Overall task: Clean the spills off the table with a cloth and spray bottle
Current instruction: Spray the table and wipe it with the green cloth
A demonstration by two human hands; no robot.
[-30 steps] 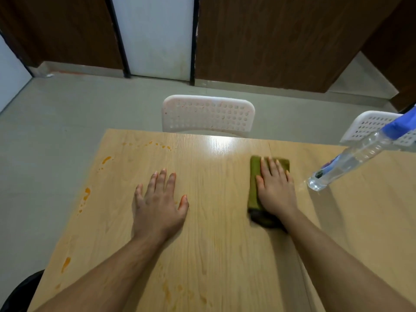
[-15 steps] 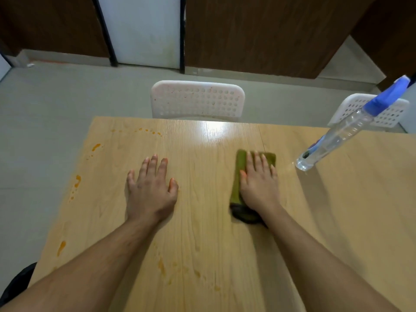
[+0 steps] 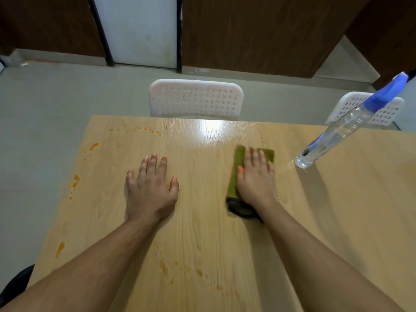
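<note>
Two hands flat on wooden tabletop (image 3: 202, 233), centre frame; bare wood between and right of them. Orange spills (image 3: 76, 180) along left edge and lower centre. White chair (image 3: 195, 97) behind far edge; second chair (image 3: 382, 111) upper right. Spray bottle (image 3: 337, 134) standing right of green cloth (image 3: 236, 176), apart. Left hand (image 3: 152, 190): fingers spread, grip released. Right hand (image 3: 256, 176): palm pressed flat on cloth, fingers extended, not clenched.
</note>
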